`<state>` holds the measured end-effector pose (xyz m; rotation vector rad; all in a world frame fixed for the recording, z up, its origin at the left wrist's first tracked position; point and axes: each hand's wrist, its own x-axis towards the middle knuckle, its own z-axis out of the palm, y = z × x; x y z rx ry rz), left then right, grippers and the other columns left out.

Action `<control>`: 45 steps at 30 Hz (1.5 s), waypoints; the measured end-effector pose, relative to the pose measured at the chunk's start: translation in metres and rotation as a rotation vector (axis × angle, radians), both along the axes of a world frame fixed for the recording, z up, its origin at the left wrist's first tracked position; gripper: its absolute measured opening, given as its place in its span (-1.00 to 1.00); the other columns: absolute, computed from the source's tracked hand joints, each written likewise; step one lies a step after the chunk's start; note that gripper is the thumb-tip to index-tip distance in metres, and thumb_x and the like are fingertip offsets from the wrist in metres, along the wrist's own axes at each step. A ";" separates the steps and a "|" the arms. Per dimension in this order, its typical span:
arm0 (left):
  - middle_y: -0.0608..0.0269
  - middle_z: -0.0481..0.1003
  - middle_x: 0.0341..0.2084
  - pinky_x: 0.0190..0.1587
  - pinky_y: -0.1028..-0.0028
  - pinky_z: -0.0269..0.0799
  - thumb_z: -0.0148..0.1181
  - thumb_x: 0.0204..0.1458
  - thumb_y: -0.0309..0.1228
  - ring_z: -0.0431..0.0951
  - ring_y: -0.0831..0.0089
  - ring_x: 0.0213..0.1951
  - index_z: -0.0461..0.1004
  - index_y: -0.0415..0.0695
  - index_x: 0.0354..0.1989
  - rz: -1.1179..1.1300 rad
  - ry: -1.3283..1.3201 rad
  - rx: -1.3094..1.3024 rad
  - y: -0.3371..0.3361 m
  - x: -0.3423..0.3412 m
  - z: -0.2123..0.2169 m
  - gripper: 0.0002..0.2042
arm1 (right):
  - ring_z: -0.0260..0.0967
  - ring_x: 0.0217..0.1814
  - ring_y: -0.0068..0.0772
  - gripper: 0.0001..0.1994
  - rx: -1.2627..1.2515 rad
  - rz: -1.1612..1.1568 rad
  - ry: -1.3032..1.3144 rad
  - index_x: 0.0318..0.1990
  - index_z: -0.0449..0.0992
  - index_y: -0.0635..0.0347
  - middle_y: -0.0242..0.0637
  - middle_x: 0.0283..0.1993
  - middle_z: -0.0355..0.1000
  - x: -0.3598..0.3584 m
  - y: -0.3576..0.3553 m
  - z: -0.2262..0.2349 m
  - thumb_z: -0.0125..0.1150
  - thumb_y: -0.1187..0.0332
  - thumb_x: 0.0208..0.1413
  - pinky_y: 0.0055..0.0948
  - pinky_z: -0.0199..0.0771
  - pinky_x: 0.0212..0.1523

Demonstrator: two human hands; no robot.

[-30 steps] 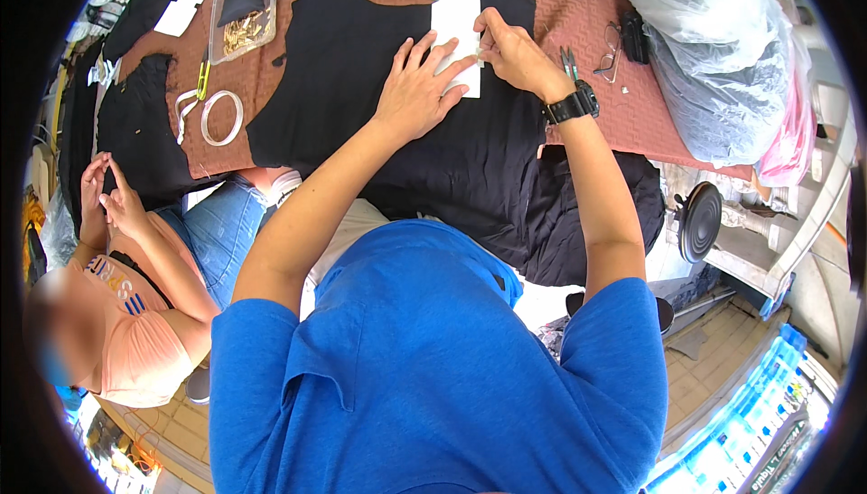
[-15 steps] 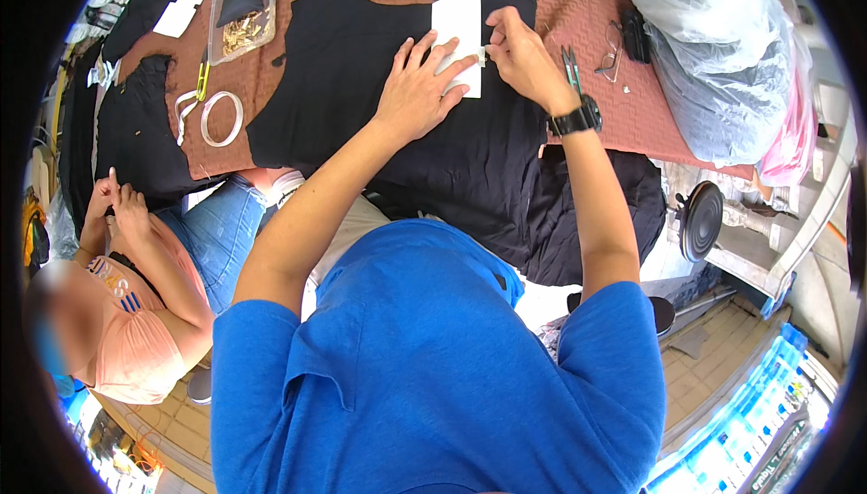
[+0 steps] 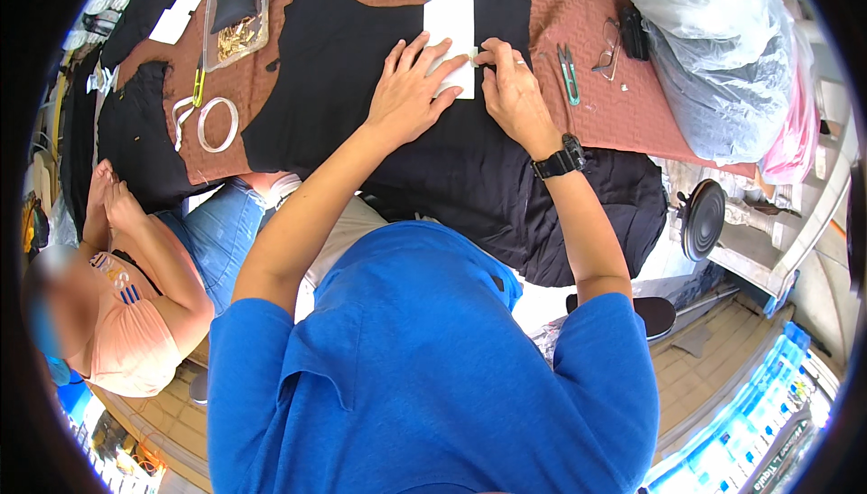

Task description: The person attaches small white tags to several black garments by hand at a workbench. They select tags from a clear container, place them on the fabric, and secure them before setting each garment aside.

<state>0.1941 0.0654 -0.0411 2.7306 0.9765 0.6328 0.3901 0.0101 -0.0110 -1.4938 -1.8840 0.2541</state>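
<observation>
We list a white paper strip (image 3: 449, 15) on black cloth (image 3: 361, 69), a rust-brown textured table cover (image 3: 623, 106), teal-handled snips (image 3: 568, 72), a black wristwatch (image 3: 562, 160), a blue shirt (image 3: 433, 377) and a clear plastic bag (image 3: 713, 33).

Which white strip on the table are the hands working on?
The white strip at top centre, on the black fabric, under both hands; the other strip lies untouched far left.

Open black fabric (image 3: 343, 69) left of the hands; thread snips (image 3: 567, 71), probably glasses (image 3: 610, 46), bulky plastic bag (image 3: 713, 33) rightward.
</observation>
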 end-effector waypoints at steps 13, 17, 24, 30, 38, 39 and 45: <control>0.00 0.58 -0.05 0.07 0.29 0.47 0.36 0.05 -0.17 0.63 0.23 -0.08 0.31 -0.37 0.24 0.520 -0.362 -0.843 0.048 0.014 0.015 -0.33 | 0.41 -0.08 0.06 -0.57 -0.045 -0.024 -0.197 0.08 0.30 0.38 0.01 -0.22 0.44 -0.012 0.000 0.008 0.08 0.62 -0.03 -0.11 0.50 -0.04; 0.05 0.65 -0.21 -0.04 0.33 0.51 0.40 0.02 -0.20 0.67 0.24 -0.14 0.44 -0.38 0.09 0.467 -0.483 -1.008 0.052 0.019 0.016 -0.44 | 0.43 -0.08 0.11 -0.61 -0.046 -0.011 -0.170 0.06 0.29 0.37 0.06 -0.19 0.48 -0.010 -0.001 0.009 0.05 0.64 0.02 -0.08 0.47 -0.04; 0.06 0.57 -0.48 -0.29 0.19 0.46 0.28 0.09 -0.38 0.61 0.10 -0.39 0.53 -0.24 -0.36 0.484 -0.251 -0.501 0.048 0.017 0.094 -0.84 | 0.40 -0.08 -0.01 -0.55 -0.048 -0.038 -0.202 0.11 0.32 0.43 -0.01 -0.18 0.44 -0.009 0.000 0.012 0.14 0.58 0.00 -0.16 0.46 -0.03; 0.14 0.59 -0.51 -0.32 0.44 0.44 0.25 0.14 -0.34 0.55 0.47 -0.47 0.56 -0.29 -0.26 0.109 -0.424 -0.270 0.092 0.084 0.151 -0.78 | 0.39 -0.08 -0.17 -0.66 -0.090 -0.055 -0.352 -0.03 0.41 0.30 -0.13 -0.12 0.46 -0.010 0.001 0.019 0.23 0.49 0.00 -0.26 0.41 -0.05; -0.19 0.60 -0.30 -0.13 0.18 0.52 0.34 0.06 -0.32 0.64 -0.03 -0.19 0.58 -0.30 -0.17 0.165 -0.518 -0.337 0.171 0.213 0.081 -0.71 | 0.37 -0.05 -0.22 -0.78 -0.093 -0.070 -0.445 -0.23 0.50 0.23 -0.13 -0.07 0.47 -0.022 -0.002 0.016 0.29 0.41 -0.06 -0.31 0.36 -0.05; -0.21 0.58 -0.21 -0.08 0.17 0.51 0.33 0.08 -0.31 0.62 -0.04 -0.13 0.55 -0.30 -0.07 0.189 -0.529 -0.181 0.160 0.208 0.089 -0.66 | 0.37 -0.04 -0.21 -0.79 -0.097 -0.084 -0.439 -0.24 0.51 0.23 -0.11 -0.05 0.47 -0.022 -0.002 0.014 0.29 0.40 -0.06 -0.31 0.36 -0.04; 0.13 0.43 -0.25 -0.19 0.23 0.49 0.25 0.12 -0.49 0.55 0.10 -0.21 0.48 -0.14 -0.11 -0.076 -0.431 -0.238 0.114 0.094 0.066 -0.81 | 0.37 -0.06 -0.19 -0.83 -0.143 -0.092 -0.416 -0.28 0.51 0.26 0.00 0.07 0.45 -0.025 -0.003 0.012 0.26 0.39 -0.02 -0.31 0.38 -0.04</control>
